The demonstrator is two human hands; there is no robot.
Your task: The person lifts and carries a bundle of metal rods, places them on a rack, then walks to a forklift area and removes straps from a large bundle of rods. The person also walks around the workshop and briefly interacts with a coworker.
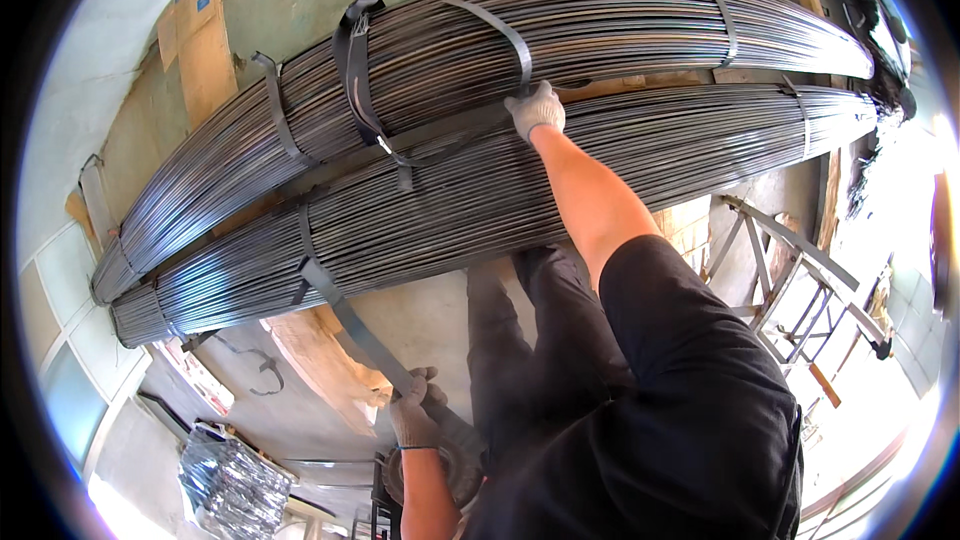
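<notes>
1. Head view: two long bundles of dark, thin rods are shown side by side. The near bundle [430,202] is taken as the landmark; the far bundle [620,28] is laid just beyond it.
2. Grey strap [352,323]: it is seen to touch the near bundle's lower edge, left of that bundle's middle, and to be led away from it toward the wearer's body.
3. Left grip [415,418], gloved: it is held on the wearer's side of the near bundle, well apart from the rods. Its fingers are folded and appear to be clamped on the grey strap.
4. Right grip [537,110], gloved: it is placed at the near bundle's upper edge, beside the gap to the far bundle, where the end of a pale band [505,30] is met. Whether the band is pinched or merely touched cannot be told, as the fingertips are hidden.
5. Black loop [352,60]: it is draped across the far bundle, beyond the near bundle's left half.
6. Step in hand, as judged: straps are being handled around the bundles.
7. Next move, as judged: the grey strap should be kept untwisted and under steady hold, and the right grip's contact confirmed before any pull is applied near the rods.
</notes>
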